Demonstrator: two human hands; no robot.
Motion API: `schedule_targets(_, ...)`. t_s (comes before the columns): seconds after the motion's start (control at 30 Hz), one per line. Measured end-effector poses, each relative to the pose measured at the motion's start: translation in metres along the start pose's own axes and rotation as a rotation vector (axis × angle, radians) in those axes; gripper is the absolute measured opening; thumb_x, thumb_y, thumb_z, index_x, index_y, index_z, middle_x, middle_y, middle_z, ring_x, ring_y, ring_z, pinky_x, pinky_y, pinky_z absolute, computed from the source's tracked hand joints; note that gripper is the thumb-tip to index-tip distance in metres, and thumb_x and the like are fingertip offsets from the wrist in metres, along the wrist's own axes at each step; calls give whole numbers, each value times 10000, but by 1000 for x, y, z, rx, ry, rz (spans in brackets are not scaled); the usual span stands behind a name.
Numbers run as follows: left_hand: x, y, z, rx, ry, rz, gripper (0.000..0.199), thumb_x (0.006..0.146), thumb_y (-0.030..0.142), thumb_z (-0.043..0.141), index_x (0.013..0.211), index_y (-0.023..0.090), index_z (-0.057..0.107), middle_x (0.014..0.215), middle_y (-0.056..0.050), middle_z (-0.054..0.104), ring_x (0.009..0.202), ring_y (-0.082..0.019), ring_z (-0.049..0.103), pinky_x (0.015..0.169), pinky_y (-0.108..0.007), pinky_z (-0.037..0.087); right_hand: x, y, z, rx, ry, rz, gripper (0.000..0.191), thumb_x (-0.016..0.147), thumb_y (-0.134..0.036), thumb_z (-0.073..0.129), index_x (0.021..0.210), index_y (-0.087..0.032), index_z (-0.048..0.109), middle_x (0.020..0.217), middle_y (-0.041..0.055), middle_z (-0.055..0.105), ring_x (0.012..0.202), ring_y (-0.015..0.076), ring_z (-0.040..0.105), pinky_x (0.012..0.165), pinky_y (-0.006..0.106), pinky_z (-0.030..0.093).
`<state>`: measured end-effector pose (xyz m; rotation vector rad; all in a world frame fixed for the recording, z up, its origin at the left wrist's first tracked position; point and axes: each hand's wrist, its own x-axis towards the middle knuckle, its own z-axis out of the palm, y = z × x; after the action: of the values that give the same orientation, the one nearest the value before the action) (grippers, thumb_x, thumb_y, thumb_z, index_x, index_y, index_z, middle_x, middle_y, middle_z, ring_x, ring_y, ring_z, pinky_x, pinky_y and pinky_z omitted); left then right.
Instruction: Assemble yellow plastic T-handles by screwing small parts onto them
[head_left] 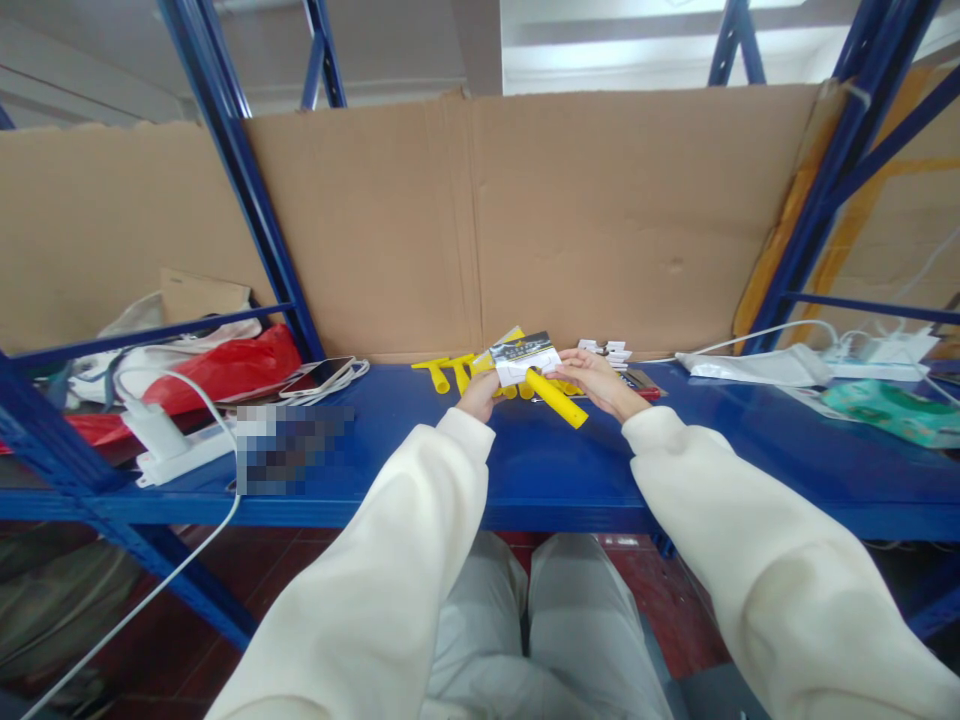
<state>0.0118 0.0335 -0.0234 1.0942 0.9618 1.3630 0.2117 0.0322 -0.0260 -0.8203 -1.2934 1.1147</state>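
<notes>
A printed card (523,358) in black and white is held up just above the blue shelf, between my two hands. My left hand (480,396) is closed at its lower left edge. At its right edge, the fingers of my right hand (596,382) pinch it. The handle of a yellow T-shaped tool (556,400) sticks out below the card and points down to the right. The card hides the tool's head, and whether my fingers also grip the tool I cannot tell. More yellow T-shaped tools (435,373) lie on the shelf behind and left of my hands.
A stack of small white cards (609,353) sits behind my right hand. Cardboard (600,220) walls the back of the blue shelf (420,480). To the left are a red bag (240,370), a power strip (187,450) and cables; a green packet (892,410) lies right.
</notes>
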Motion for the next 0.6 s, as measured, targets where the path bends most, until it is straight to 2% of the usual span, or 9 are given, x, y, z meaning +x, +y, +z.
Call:
schedule_targets(0.17, 4, 1, -1, -73, -11, -71, 130, 792, 301, 701, 865, 199, 730, 890, -70, 774, 965, -233, 703, 754, -293, 519, 1, 3, 0, -17, 10, -8, 236, 757, -61, 819, 899, -194, 684, 903, 42, 815, 837, 160, 790, 965, 332, 617)
schedule_targets(0.27, 6, 3, -2, -110, 4, -89, 232, 826, 435, 701, 904, 217, 716, 889, -58, 762, 953, -227, 697, 692, -261, 504, 3, 5, -1, -21, 12, -23, 227, 765, -66, 818, 886, -196, 677, 888, 38, 812, 843, 165, 793, 971, 340, 617)
schedule_targets(0.4, 3, 5, 0, -110, 19, -156, 410, 887, 631, 606, 946, 241, 718, 918, -64, 763, 924, -245, 703, 666, -293, 529, 6, 7, -2, -25, 38, -40, 233, 761, -82, 828, 872, -203, 663, 870, 31, 808, 850, 174, 796, 973, 351, 618)
schedule_targets(0.5, 2, 7, 3, -114, 25, -204, 478, 942, 659, 520, 921, 223, 717, 884, -81, 765, 889, -256, 720, 665, -316, 550, 5, 6, -2, -23, 65, -24, 235, 757, -58, 818, 855, -200, 659, 868, 34, 808, 836, 171, 795, 965, 342, 620)
schedule_targets(0.6, 1, 8, 5, -171, 37, -177, 475, 960, 644, 529, 929, 205, 706, 862, -82, 764, 852, -240, 738, 660, -300, 565, 2, 6, -1, -35, 66, -5, 235, 752, -40, 809, 841, -197, 658, 862, 36, 807, 823, 169, 793, 958, 335, 622)
